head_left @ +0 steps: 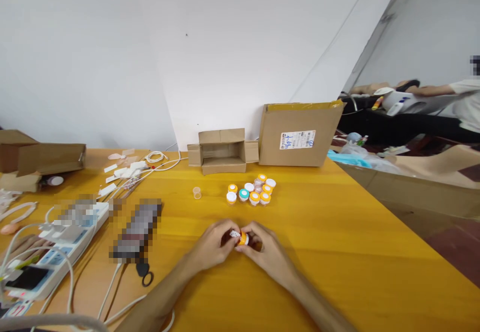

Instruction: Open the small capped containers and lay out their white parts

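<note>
Between the fingertips of both hands is a small jar (pixel 243 238) with an orange and white lid, lying on its side just above the table. My left hand (pixel 216 246) pinches its left end, where a white part with dark marks shows. Around the lid end, the thumb and fingers of my right hand (pixel 267 250) are closed. Beyond the hands stands a cluster of similar small jars, among them a teal-lidded jar (pixel 244 194), an orange-lidded jar (pixel 254 198) and a white-lidded jar (pixel 231 197). A small clear cup (pixel 197 192) sits apart, left of the cluster.
An open cardboard box (pixel 224 164) and a larger closed carton (pixel 300 147) stand against the wall. Leftward lie a phone (pixel 138 229), a power strip (pixel 71 252) and loose white cables (pixel 112 279). At right, past the table edge, a person (pixel 467 99) sits.
</note>
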`<state>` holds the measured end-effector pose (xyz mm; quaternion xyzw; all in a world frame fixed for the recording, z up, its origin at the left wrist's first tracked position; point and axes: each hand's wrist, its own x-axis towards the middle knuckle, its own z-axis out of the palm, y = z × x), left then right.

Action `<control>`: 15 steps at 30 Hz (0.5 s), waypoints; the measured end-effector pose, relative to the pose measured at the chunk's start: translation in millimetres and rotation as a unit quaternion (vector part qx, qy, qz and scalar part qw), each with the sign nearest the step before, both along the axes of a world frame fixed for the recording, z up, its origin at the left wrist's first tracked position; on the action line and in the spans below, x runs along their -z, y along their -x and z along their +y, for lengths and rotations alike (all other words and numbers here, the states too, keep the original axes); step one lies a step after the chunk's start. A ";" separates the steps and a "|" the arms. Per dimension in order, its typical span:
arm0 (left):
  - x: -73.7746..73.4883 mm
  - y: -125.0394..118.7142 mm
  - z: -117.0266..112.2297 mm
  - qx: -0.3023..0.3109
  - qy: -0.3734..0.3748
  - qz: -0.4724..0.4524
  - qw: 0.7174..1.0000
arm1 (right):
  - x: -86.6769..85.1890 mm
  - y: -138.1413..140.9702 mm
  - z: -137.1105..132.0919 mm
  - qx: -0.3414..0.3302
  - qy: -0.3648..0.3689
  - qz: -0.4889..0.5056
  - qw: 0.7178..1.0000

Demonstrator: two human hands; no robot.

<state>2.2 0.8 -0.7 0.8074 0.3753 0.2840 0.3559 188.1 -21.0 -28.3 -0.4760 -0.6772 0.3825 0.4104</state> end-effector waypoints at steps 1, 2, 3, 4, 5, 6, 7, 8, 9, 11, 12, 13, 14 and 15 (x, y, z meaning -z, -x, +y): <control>0.4 -0.1 0.1 0.006 0.000 -0.001 1.000 | 0.0 0.1 -0.2 0.001 -0.004 -0.004 1.000; 0.9 -0.3 0.2 0.012 0.001 -0.002 1.000 | 0.2 0.2 -0.3 0.003 -0.007 -0.006 1.000; 1.6 -0.7 0.3 0.016 0.001 -0.004 1.000 | 0.3 0.4 -0.3 0.004 -0.009 -0.007 1.000; 2.3 -1.0 0.4 0.018 0.001 -0.004 1.000 | 0.4 0.7 -0.4 0.006 -0.010 -0.007 1.000; 3.1 -1.4 0.6 0.019 0.002 -0.004 1.000 | 0.3 1.0 -0.5 0.006 -0.010 -0.006 1.000; 3.9 -1.7 0.7 0.020 0.002 -0.004 1.000 | 0.1 1.4 -0.6 0.006 -0.010 -0.004 1.000; 4.6 -1.9 0.9 0.022 0.003 -0.004 1.000 | -0.3 1.8 -0.8 0.006 -0.010 -0.002 1.000; 5.1 -1.9 1.1 0.025 0.005 -0.005 1.000 | -0.9 2.2 -1.0 0.005 -0.009 0.000 1.000; 5.4 -1.7 1.3 0.028 0.007 -0.007 1.000 | -1.6 2.4 -1.3 0.004 -0.008 0.001 1.000; 5.2 -1.1 1.7 0.032 0.008 -0.011 0.999 | -3.1 2.4 -1.9 0.003 -0.008 0.002 1.000; 4.7 -0.7 1.8 0.033 0.008 -0.013 0.999 | -3.8 2.2 -2.2 0.004 -0.011 0.000 1.000; 4.0 -0.4 1.9 0.034 0.007 -0.014 0.999 | -4.3 1.8 -2.5 0.006 -0.015 -0.004 1.000; 3.2 -0.1 1.9 0.035 0.006 -0.014 0.999 | -4.7 1.3 -2.7 0.010 -0.019 -0.007 1.000; 2.4 -0.1 1.9 0.036 0.006 -0.014 0.999 | -4.8 0.9 -2.9 0.012 -0.021 -0.008 1.000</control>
